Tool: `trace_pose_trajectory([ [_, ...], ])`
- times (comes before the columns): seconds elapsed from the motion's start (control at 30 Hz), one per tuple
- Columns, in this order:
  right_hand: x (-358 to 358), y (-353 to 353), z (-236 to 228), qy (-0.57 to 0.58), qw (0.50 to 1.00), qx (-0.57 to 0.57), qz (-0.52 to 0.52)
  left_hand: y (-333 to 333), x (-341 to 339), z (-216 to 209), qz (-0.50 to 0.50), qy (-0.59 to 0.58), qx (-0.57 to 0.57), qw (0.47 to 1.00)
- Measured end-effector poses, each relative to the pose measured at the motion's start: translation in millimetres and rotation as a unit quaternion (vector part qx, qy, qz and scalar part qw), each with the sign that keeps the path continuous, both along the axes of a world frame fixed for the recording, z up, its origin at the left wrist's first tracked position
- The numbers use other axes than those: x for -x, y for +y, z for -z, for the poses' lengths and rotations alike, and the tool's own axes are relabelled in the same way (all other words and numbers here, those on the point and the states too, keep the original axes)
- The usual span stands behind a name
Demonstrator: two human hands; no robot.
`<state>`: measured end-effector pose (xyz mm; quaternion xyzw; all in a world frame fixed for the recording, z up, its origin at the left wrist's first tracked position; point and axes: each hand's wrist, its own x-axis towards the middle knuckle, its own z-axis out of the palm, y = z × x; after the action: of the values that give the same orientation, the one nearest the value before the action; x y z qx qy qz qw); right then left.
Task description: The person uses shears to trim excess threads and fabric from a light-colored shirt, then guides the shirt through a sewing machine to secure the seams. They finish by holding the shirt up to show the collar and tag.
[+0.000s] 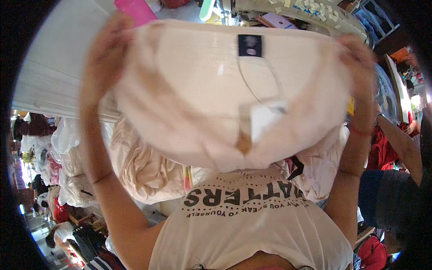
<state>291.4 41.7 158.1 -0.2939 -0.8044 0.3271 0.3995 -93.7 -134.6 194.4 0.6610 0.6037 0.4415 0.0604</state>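
A pale pink garment [193, 85] is stretched wide in front of me, its straight edge at the top and its body sagging below. My left hand [112, 49] is closed on its left end, and my right hand [360, 58] on its right end; both are smeared by motion. Inside the top edge sits a small dark label [249, 46]. A thin cord [245, 81] loops down from it to a white hang tag [265, 122], with a brown patch beside the tag. The garment's exact kind is not clear.
Crumpled pale satin cloth [146, 166] lies in a heap below the garment. Beyond it are a phone [276, 20], a bright pink object [137, 11] and a surface dotted with paper bits [317, 8]. At right, a co-worker's arm [400, 144] reaches in. Plastic-wrapped bundles [72, 157] stand left.
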Motion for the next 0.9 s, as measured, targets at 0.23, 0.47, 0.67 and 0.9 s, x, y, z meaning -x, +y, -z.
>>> trace_pose_trajectory([
  [0.23, 83, 70, 174, -0.063, 0.988, -0.123, 0.071, 114, 5, 183, -0.216, 0.13, 0.083, 0.964],
  [0.47, 93, 100, 179, -0.136, 0.97, -0.18, 0.086, 140, 32, 214, -0.225, 0.188, 0.074, 0.953],
  [0.67, 103, 100, 184, -0.155, 0.97, -0.173, 0.076, 131, 12, 187, 0.171, 0.167, 0.074, 0.968],
  [0.9, 101, 98, 179, -0.21, 0.959, -0.169, 0.083, 131, -2, 167, 0.239, 0.255, 0.088, 0.933],
])
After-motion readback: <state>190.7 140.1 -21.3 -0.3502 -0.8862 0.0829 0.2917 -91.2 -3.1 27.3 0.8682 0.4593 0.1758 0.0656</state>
